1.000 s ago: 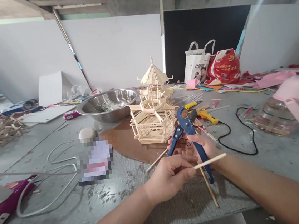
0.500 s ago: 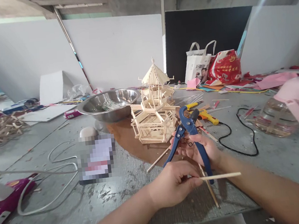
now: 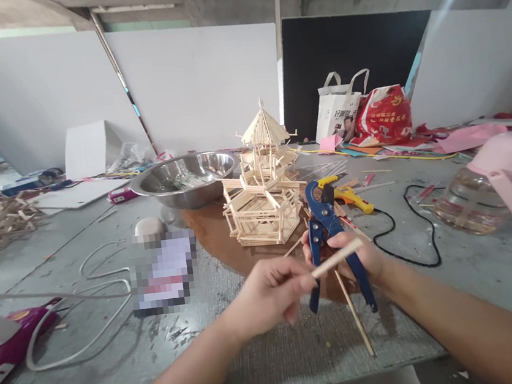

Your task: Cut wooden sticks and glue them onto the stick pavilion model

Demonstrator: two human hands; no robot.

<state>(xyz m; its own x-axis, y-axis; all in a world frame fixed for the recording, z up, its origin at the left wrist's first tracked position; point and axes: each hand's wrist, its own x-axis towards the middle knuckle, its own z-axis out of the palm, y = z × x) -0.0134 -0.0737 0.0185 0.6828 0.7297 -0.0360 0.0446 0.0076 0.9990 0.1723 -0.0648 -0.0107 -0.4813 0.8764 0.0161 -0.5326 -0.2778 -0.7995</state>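
Wooden stick [image 3: 340, 257], below right of frame centre: I have left end pinched in left fingers [image 3: 304, 282], long axis slanting up-right before blue cutter [image 3: 325, 212]; right fingers [image 3: 307, 249], half-curled, hold cutter's handles.

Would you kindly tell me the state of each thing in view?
Wooden stick: held in left hand
Blue pipe cutter: in right hand, handles apart
Stick pagoda: standing upright
Steel basin: upright, holding clear pieces
Yellow glue gun: lying down, power unclear
Pink-lidded bottle: upright, lid on
Tote bag: upright

Matt wooden stick [image 3: 339, 258], shiny metal basin [image 3: 187, 198], wooden tower [image 3: 264, 175]
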